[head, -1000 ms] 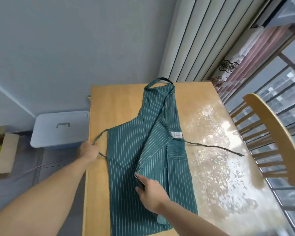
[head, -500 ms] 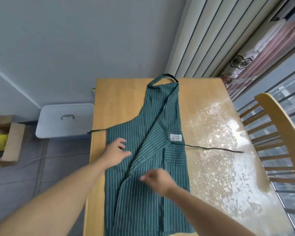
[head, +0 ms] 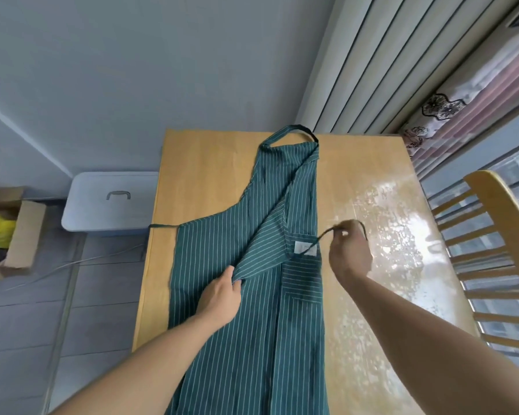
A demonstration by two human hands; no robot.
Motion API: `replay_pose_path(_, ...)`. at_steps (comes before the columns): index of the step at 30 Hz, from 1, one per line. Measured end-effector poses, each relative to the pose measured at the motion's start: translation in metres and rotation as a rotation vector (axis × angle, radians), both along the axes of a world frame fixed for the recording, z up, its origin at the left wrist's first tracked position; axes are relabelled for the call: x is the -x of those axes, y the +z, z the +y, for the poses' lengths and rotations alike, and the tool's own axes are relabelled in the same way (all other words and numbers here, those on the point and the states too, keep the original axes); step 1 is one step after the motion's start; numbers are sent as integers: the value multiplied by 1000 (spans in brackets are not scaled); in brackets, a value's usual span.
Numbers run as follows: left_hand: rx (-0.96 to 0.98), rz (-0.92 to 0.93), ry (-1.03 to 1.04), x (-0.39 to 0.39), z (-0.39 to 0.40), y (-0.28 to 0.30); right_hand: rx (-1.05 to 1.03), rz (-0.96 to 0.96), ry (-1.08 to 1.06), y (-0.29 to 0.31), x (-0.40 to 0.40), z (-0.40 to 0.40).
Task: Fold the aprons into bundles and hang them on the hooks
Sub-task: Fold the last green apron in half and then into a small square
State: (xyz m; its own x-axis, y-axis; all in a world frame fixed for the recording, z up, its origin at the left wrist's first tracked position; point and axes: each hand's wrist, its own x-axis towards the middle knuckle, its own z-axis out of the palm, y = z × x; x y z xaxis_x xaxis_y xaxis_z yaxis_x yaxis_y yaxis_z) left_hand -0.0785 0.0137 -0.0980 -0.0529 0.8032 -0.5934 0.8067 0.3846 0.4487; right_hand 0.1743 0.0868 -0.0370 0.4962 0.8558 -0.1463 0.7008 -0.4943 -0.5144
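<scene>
One green white-striped cloth apron (head: 246, 295) lies along the wooden desk (head: 204, 181), soft, light, floppy. Left hand (head: 219, 298) pinches the folded flap; right hand (head: 349, 253) holds its thin tie (head: 321, 237). Grab edges, I'd say.

The right hand (head: 350, 253) has let go of the folded flap and moved over to the right string (head: 327, 235). It now pinches the string and lifts it off the desk (head: 210, 175). The left hand (head: 219, 298) has slid down and now holds the flap's corner on the apron (head: 252, 339).
</scene>
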Motion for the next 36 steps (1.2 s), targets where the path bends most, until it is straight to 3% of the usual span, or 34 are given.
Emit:
replay_pose_path(3, 55, -84, 163, 1, 11, 3, -282, 45, 258, 41, 76, 52)
replay_pose_path(6, 115, -233, 362, 6, 12, 10, -349, 97, 629, 72, 159, 81)
replay_pose_path(9, 216, -433, 607, 14, 9, 15, -89, 97, 1070, 80, 218, 70)
replay_pose_path(11, 244, -474, 717, 22, 7, 13, 21, 53, 1147, 61, 219, 51)
replay_pose_path(13, 253, -524, 747, 29, 3, 11, 42, 84, 961, 32, 187, 24)
replay_pose_path(15, 260, -516, 697, 36, -3, 12, 54, 97, 639, 1, 137, -13)
replay_pose_path(18, 313, -481, 542, 43, -14, 18, 109, 79, 168, -38, 60, -79)
replay_pose_path(21, 393, -393, 335, 48, -24, 21, 221, 188, -102, -56, 19, -135)
replay_pose_path(25, 362, -337, 295, 50, -31, 27, 314, 108, -26, -62, 13, -168)
replay_pose_path(30, 259, -332, 409, 47, -46, 39, 432, 274, 30, -47, 28, -173)
replay_pose_path(32, 293, -413, 500, 50, -53, 38, 488, 289, 46, -43, 25, -177)
replay_pose_path(36, 425, -779, 949, 52, -59, 59, 586, 307, 46, -40, 19, -185)
